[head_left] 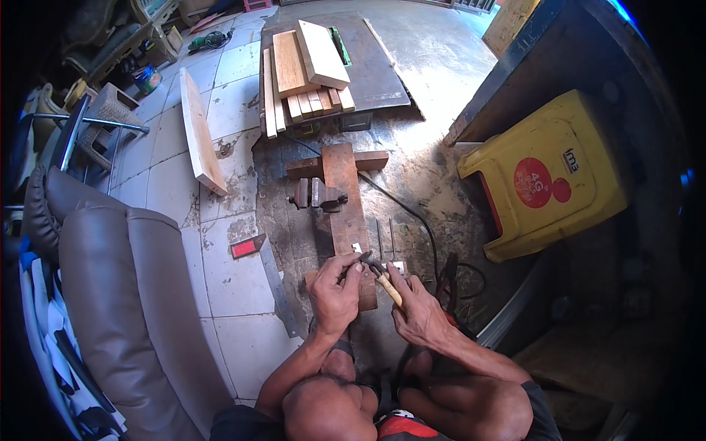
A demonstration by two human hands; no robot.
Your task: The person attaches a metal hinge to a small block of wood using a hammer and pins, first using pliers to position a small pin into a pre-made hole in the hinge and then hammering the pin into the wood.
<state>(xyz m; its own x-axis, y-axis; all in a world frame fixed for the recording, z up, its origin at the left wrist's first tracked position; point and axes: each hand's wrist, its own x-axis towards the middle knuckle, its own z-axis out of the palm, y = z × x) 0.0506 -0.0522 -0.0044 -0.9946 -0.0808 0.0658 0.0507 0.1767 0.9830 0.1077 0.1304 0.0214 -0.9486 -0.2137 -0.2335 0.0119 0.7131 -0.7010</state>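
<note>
My right hand (pixel 421 312) is closed around the cream-coloured handles of a pair of pliers (pixel 390 289), whose dark head tilts up and to the left. Right at that head, the fingertips of my left hand (pixel 335 295) are pinched together; whatever is between them is too small to make out. Both hands are over the near end of a low wooden bench plank (pixel 343 220). A small dark vise (pixel 318 195) is mounted farther along the plank. Two thin metal rods (pixel 385 239) lie just right of it, and a small white piece (pixel 356 248) sits beyond my left fingers.
Left of the bench, a square with a red handle (pixel 246 247) lies on the tiles. A plank (pixel 200 132) stands on edge beyond it. Wood pieces (pixel 293 62) are stacked on a low table (pixel 371 81). A yellow plastic stool (pixel 588 184) and a black cable (pixel 412 212) are to the right; a brown cushioned seat (pixel 121 287) is at left.
</note>
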